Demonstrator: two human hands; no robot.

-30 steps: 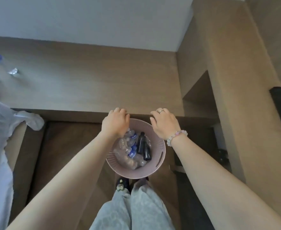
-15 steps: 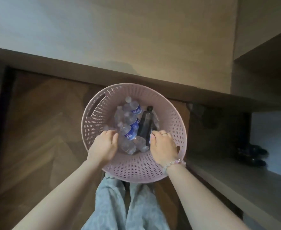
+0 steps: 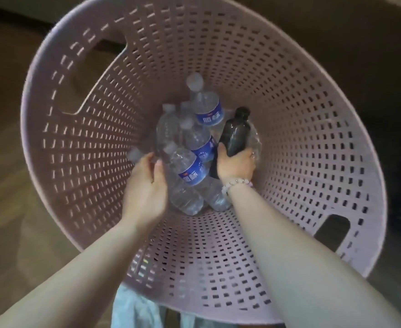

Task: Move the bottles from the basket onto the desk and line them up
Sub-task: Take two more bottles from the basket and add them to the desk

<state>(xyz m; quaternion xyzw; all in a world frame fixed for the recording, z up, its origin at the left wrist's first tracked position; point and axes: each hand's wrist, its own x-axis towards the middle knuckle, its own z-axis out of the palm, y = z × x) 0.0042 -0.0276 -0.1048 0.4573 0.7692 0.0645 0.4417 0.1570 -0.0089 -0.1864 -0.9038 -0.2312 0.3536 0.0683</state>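
Observation:
A pink perforated basket (image 3: 289, 114) fills the head view, seen from above. Several clear water bottles with blue labels (image 3: 190, 172) lie piled at its bottom, one (image 3: 207, 107) pointing to the far side. Both of my hands are deep inside. My right hand (image 3: 236, 165), with a bead bracelet at the wrist, grips the lower half of a black bottle (image 3: 236, 132). At the left of the pile, my left hand (image 3: 147, 192) curls over a clear bottle whose blurred cap (image 3: 134, 153) sticks out past the fingers. The desk is out of view.
Brown wooden floor (image 3: 5, 162) lies left of the basket, and dark shadow lies to the right. The basket has handle cut-outs at the far left (image 3: 95, 74) and near right (image 3: 332, 229). My light trousers (image 3: 133, 311) show below the near rim.
The view dropped from the desk edge into the basket. Both hands left the rim and went down to the bottles. The right hand closed on the black bottle, the left on a clear one.

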